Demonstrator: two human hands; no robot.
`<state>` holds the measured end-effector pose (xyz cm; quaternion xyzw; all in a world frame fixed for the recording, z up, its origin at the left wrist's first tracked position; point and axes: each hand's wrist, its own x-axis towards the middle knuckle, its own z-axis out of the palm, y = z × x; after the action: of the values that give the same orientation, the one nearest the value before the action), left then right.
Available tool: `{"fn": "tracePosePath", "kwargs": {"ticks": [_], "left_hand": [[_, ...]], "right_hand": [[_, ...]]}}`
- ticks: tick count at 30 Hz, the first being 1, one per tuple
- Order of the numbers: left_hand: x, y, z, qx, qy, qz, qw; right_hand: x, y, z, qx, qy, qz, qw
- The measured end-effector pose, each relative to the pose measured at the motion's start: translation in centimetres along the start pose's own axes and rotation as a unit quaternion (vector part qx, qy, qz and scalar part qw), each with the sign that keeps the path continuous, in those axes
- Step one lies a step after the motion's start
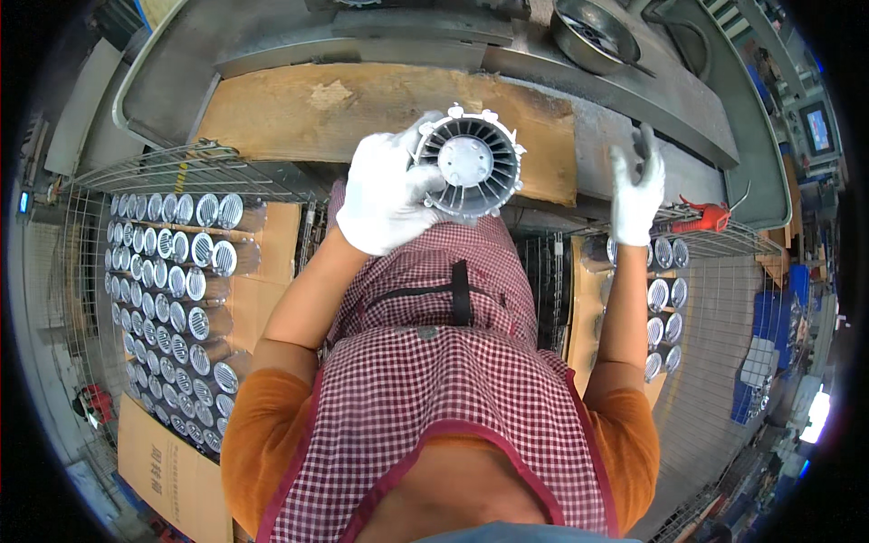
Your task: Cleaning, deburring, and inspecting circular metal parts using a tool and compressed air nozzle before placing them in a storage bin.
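Note:
In my white-gloved left hand (380,195) is a round, silver metal finned housing (466,163), gripped by its left side. Thin fins run out from its flat central disc to the outer ring, and small lugs stick out around the rim. The finned end faces up; fingers behind the ring are hidden. My right hand (637,199), also in a white glove, is raised off to the right with thumb and fingers apart. It holds nothing and is apart from the housing. Beyond both hands lies a worn brown board (272,113) on the metal bench.
To the left, a wire cage (90,262) holds rows of similar finned metal parts (195,283) on cardboard. More such parts (658,294) stand in a right-hand cage. A red air gun (711,215) rests on its edge. At the back right sits a metal pan (579,41).

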<state>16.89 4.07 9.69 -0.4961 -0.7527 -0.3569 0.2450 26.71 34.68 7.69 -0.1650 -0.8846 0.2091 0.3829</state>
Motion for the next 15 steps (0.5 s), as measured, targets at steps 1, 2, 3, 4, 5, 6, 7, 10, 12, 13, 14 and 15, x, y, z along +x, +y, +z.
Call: {"fn": "tracePosePath", "kwargs": {"ticks": [1, 2, 3, 4, 5, 6, 7, 10, 12, 13, 14, 15], "left_hand": [[0.0, 0.4, -0.2, -0.012, -0.014, 0.002, 1.000], [0.0, 0.8, -0.2, -0.026, -0.028, 0.004, 0.999], [-0.3, 0.8, -0.1, -0.026, -0.034, 0.012, 0.999], [-0.1, 1.3, -0.1, -0.034, -0.037, 0.013, 0.999], [0.1, 1.9, -0.3, -0.043, -0.029, 0.017, 0.999], [0.3, 2.4, -0.2, -0.051, -0.020, 0.022, 0.998], [-0.1, 2.7, 0.6, -0.057, 0.018, 0.022, 0.998], [0.5, 4.4, 1.6, -0.160, -0.003, 0.014, 0.987], [0.1, 5.8, 2.9, -0.295, -0.095, -0.135, 0.941], [-0.2, 5.8, 3.8, -0.314, -0.137, -0.138, 0.929], [-0.4, 5.7, 4.6, -0.332, -0.181, -0.136, 0.916], [0.1, 6.9, 3.7, -0.234, -0.226, -0.149, 0.934]], "right_hand": [[-1.2, -0.2, 0.0, 0.025, -0.012, 0.015, 1.000], [-2.3, -0.2, 0.1, 0.047, -0.025, 0.030, 0.998], [-3.4, -0.3, 0.4, 0.094, -0.028, 0.054, 0.994], [-4.6, -0.3, 0.8, 0.183, -0.039, 0.076, 0.979], [-5.4, -1.3, 0.7, 0.219, -0.079, 0.121, 0.965], [-6.0, -2.2, 0.7, 0.254, -0.117, 0.165, 0.946], [-6.9, -2.0, 0.9, 0.334, -0.171, 0.209, 0.903], [-9.3, -4.1, 1.7, 0.616, -0.235, 0.269, 0.702], [-9.8, -5.7, 0.9, 0.776, -0.257, 0.295, 0.495], [-10.4, -5.2, 0.3, 0.825, -0.262, 0.297, 0.403], [-11.1, -4.3, -0.1, 0.867, -0.262, 0.289, 0.310], [-11.7, -3.5, 0.2, 0.781, -0.228, 0.437, 0.383]]}}
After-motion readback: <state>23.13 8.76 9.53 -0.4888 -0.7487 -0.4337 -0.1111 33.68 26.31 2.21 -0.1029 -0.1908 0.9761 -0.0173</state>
